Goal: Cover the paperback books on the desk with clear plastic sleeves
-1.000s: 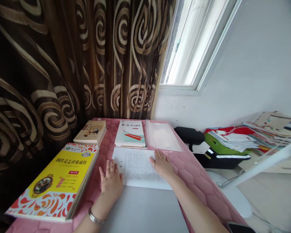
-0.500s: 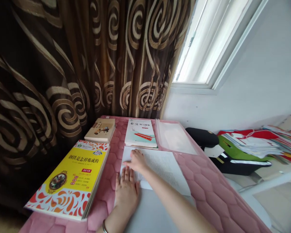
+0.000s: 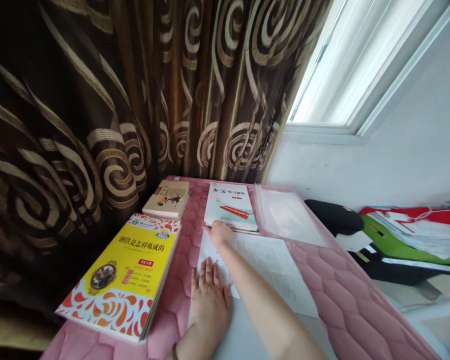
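My left hand [image 3: 211,305] lies flat with fingers spread, across the left edge of a printed sheet [image 3: 273,265] and the plain greyish-white paper [image 3: 236,325] below it. Farther up, my right hand [image 3: 220,234] rests on the sheet's top left corner, its thumb out to the left and the other fingers foreshortened. No object shows in either hand. Just beyond the right hand lies a white and pale-green book [image 3: 232,205] with a red picture, perhaps on top of another. My right forearm hides part of the printed text.
A stack topped by a yellow book [image 3: 135,265] lies left on the pink quilted surface [image 3: 345,280]. Behind it are smaller tan books [image 3: 168,198]. A clear plastic sleeve [image 3: 287,212] lies back right. Beyond the right edge are a black bag [image 3: 333,217] and piled papers [image 3: 420,232].
My right hand has slid up the sheet's left side to its top corner, away from my left hand. My left hand stays flat on the paper. The whole view has shifted slightly.
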A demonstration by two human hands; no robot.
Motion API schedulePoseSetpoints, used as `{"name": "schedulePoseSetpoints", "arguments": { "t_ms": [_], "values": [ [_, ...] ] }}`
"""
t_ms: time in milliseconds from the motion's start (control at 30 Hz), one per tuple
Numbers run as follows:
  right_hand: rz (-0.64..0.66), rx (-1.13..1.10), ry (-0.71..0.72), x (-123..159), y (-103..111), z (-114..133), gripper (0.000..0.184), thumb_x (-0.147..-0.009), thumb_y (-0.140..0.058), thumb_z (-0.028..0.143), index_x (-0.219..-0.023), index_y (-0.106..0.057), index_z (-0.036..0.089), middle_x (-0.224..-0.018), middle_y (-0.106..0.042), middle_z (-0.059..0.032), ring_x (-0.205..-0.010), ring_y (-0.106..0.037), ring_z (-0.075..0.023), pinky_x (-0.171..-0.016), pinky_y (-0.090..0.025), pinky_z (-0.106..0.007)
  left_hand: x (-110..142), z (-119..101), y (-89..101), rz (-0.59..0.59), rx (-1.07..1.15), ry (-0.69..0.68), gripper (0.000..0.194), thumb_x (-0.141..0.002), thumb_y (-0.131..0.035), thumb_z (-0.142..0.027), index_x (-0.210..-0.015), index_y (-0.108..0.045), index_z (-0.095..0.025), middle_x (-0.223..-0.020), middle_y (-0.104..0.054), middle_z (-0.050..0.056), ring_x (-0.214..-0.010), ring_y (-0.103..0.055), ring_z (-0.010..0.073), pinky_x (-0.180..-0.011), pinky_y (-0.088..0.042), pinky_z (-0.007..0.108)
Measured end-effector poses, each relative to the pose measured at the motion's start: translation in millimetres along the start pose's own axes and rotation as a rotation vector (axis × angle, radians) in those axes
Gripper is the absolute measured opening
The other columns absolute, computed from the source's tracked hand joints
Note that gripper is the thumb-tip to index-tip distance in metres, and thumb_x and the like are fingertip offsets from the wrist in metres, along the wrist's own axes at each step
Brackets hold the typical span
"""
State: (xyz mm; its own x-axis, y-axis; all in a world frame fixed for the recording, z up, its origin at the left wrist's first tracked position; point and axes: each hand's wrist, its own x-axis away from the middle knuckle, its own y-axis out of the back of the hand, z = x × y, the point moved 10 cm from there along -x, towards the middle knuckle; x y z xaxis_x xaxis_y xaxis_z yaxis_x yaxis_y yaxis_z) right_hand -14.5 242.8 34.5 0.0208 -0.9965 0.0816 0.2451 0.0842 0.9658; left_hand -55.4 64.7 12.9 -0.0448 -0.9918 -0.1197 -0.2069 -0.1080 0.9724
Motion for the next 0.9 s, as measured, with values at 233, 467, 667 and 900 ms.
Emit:
{"name": "schedulePoseSetpoints", "arguments": {
  "t_ms": [233, 467, 667, 900],
  "values": [
    [-0.026, -0.044, 0.129, 27.6, -2.7, 4.1, 0.039, -0.085, -0.06, 0.053, -0.094, -0.071, 0.017, -0.097, -0.074, -0.0129, -0.098, -0.067, -0.0255, -0.081, -0.045, -0.029, -1.7, 0.7, 1.5, 0.02, -0.012, 0.002, 0.056, -0.093, -0.033, -0.039, -0.144, -0.041, -0.016, -0.152, -0.036, 0.013, -0.141, -0.032, 0.0303, -0.115, -0.024, 0.055],
    [0.029, -0.081, 0.218, 57.7, -5.9, 2.6, 0.041, -0.069, -0.072, 0.059, -0.085, -0.069, 0.021, -0.104, -0.071, -0.0044, -0.097, -0.064, -0.0203, -0.082, -0.042, -0.026, -1.2, -0.8, 7.2, 0.015, -0.037, 0.008, 0.053, -0.094, -0.033, -0.037, -0.14, -0.049, -0.015, -0.15, -0.041, 0.014, -0.14, -0.035, 0.0295, -0.116, -0.024, 0.053],
    [0.043, -0.059, 0.147, 41.8, -2.3, 2.2, 0.045, -0.067, -0.073, 0.061, -0.084, -0.073, 0.019, -0.093, -0.075, -0.0083, -0.09, -0.068, -0.0246, -0.077, -0.045, -0.029, -1.2, -0.8, 6.3, 0.009, -0.017, -0.001, 0.055, -0.093, -0.035, -0.037, -0.141, -0.046, -0.013, -0.149, -0.042, 0.015, -0.14, -0.034, 0.0312, -0.115, -0.024, 0.054],
    [-0.004, -0.059, 0.0, 5.9, 2.1, -5.4, 0.056, -0.078, -0.063, 0.062, -0.102, -0.072, 0.012, -0.101, -0.073, -0.0201, -0.097, -0.069, -0.0298, -0.076, -0.05, -0.031, -0.2, -0.6, 4.8, 0.004, -0.006, -0.012, 0.055, -0.094, -0.035, -0.035, -0.143, -0.042, -0.011, -0.151, -0.04, 0.015, -0.141, -0.031, 0.0306, -0.115, -0.025, 0.054]
  ]
}}
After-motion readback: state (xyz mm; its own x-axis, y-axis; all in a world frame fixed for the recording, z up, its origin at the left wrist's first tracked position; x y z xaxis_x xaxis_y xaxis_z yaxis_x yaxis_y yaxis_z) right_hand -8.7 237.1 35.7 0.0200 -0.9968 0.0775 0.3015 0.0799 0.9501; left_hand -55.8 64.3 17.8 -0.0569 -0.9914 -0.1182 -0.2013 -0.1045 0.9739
